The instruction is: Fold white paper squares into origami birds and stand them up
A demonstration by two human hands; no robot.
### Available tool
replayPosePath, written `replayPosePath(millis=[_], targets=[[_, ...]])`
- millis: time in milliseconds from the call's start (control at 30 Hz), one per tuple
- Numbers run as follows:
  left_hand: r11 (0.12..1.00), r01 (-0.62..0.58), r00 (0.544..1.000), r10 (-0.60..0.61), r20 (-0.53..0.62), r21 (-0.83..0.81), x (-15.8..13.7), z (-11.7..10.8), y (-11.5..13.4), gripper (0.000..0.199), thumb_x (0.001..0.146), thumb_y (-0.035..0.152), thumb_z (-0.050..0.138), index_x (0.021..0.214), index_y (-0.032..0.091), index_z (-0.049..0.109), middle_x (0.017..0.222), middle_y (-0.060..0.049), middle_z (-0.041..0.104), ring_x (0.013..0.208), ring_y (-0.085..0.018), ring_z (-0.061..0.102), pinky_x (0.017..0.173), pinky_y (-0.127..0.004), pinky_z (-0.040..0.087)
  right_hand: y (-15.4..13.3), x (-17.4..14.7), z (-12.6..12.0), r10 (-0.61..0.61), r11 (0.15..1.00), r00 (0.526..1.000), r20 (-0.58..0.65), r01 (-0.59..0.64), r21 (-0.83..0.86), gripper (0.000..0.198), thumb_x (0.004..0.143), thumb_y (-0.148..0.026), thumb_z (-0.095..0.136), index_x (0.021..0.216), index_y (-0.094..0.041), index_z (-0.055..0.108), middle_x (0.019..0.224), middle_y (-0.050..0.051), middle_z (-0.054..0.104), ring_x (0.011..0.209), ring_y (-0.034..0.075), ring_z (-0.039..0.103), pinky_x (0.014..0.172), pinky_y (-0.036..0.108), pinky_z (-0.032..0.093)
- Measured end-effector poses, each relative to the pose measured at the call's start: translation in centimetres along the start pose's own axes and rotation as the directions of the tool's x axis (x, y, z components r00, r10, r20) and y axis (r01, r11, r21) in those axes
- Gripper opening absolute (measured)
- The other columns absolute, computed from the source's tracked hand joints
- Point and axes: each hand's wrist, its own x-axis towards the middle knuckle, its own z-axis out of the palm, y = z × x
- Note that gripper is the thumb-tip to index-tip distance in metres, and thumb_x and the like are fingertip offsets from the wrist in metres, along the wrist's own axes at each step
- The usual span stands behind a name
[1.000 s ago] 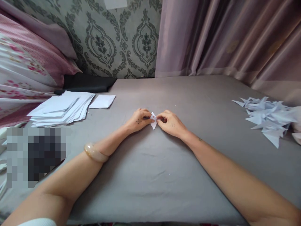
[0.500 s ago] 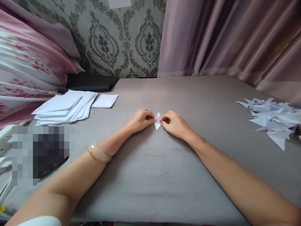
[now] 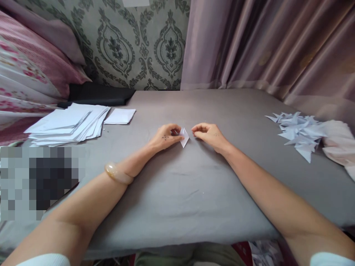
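Observation:
A small white piece of folded paper (image 3: pixel 184 140), diamond-shaped with points at its upper end, is held over the grey cloth. My left hand (image 3: pixel 168 137) pinches its left side between thumb and fingers. Just to the right of the paper is my right hand (image 3: pixel 209 136), apart from it, with loosely curled fingers, the thumb slightly off them, and nothing visible between.
Stacks of white paper sheets (image 3: pixel 66 123) and a smaller paper stack (image 3: pixel 120 116) lie at the left on the grey cloth (image 3: pixel 166 207). Several pointed folded paper pieces (image 3: pixel 299 131) are heaped at the right, beside a pale cloth (image 3: pixel 340 144). A black folded item (image 3: pixel 102 95) sits behind.
My right hand has let go of the folded paper and drawn a little to the right. My left hand keeps hold of it. The view has shifted slightly right.

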Motion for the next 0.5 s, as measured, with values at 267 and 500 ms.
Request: replayPosePath(millis=[267,500], targets=[[0.999,-0.026,0.999,0.027,0.019,-0.039,0.1,0.5,0.3,0.019,0.075,0.035,0.061,0.077,0.015,0.064,0.07,0.001,0.056,0.063,-0.01,0.046,0.06,-0.023,0.037,-1.0,0.0,0.1,0.046,0.999,0.999,0.014,-0.046,-0.01,0.017,0.07,-0.008,0.054,0.08,-0.015,0.065,0.077,0.004,0.068,0.07,0.012,0.061,0.068,0.025,0.048],[0.987,-0.134,0.989,0.127,0.073,0.091,0.6,1.2,0.9,0.022,0.076,0.028,0.057,0.059,0.015,0.052,0.061,0.003,0.043,0.06,-0.01,0.041,0.058,-0.024,0.032,-1.2,-0.5,0.1,0.046,0.991,0.999,0.019,-0.043,-0.126,0.016,0.07,-0.013,0.055,0.082,-0.015,0.066,0.074,0.003,0.067,0.067,0.012,0.059,0.065,0.025,0.047]])
